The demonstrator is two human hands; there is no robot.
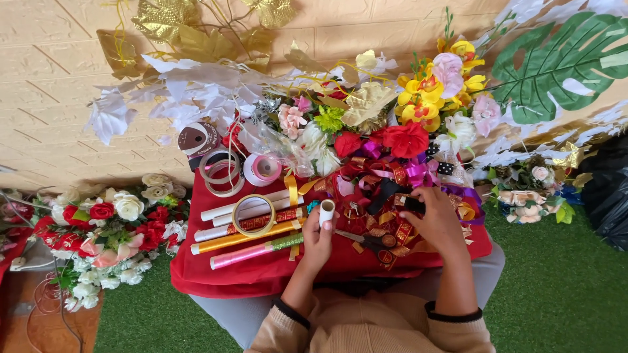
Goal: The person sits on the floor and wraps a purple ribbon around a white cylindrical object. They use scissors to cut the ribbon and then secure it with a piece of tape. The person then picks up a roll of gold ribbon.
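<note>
Far left, a bouquet of red and white artificial flowers [108, 225] lies on green turf [562, 287]. Rolled wrapping sheets [252, 229] lie side by side on the red cloth [216, 271] over the table, a gold tape ring [254, 216] resting on them, handy to reach. Left hand [319, 238] is closed around a small white spool [326, 210], held upright above the scissors [366, 240]. Right hand [437, 219] pinches a small dark piece, probably ribbon, at the ribbon heap [386, 189], fingers curled. No containers visible; everything lies loose. Big green leaf [562, 62] far right.
</note>
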